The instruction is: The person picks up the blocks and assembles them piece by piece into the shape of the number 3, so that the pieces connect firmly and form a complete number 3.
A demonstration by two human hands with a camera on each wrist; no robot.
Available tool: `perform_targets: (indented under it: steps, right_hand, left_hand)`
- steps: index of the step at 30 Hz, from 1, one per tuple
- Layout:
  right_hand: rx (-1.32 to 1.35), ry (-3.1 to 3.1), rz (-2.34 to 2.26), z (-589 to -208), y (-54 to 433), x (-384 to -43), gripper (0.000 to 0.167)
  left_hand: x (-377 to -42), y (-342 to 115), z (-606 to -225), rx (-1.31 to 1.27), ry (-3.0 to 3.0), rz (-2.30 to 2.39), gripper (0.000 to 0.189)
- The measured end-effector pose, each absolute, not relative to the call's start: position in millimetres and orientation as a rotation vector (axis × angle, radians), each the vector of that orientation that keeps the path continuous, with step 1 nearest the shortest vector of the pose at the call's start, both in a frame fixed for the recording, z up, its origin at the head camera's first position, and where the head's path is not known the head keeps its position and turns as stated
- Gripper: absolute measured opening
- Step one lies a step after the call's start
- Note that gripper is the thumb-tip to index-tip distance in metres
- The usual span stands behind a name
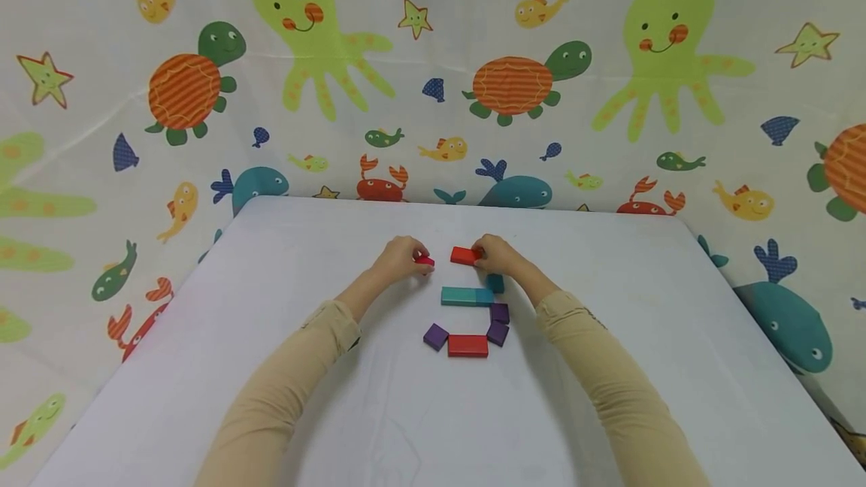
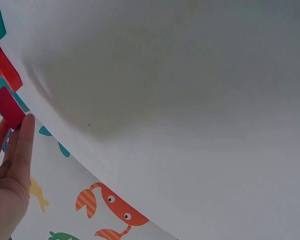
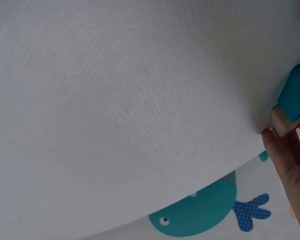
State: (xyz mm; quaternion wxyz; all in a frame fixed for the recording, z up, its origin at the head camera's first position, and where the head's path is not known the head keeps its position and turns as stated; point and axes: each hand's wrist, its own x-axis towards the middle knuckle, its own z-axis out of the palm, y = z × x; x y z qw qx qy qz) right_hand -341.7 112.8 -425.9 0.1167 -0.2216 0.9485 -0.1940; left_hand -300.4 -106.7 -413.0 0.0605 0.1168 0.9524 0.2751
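My left hand pinches a small pinkish-red block, held near the table's far side. Just right of it lies a long red block. At that block's right end is my right hand, its fingers curled. In the right wrist view its fingertips grip a plain wooden block, which the hand hides in the head view. A dark teal block sits right below this hand, against the wooden one.
Nearer on the white table lie a long teal block and a blue block. Two purple blocks curve down to another red block, with a tilted purple block at its left. A patterned cloth hangs behind.
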Motion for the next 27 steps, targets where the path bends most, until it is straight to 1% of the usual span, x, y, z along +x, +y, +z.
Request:
perform_targets:
  steps: [20, 27]
  right_hand:
    - [-0.597, 2.753, -0.559, -422.8, 111.4, -341.1, 0.036]
    - [-0.558, 2.760, -0.543, -420.3, 107.7, -340.5, 0.033]
  left_hand:
    - [-307.8, -91.0, -420.4, 0.364, 2.869, 0.829, 0.035]
    - [-309.6, -83.6, -422.2, 0.389, 2.893, 0.823, 0.034]
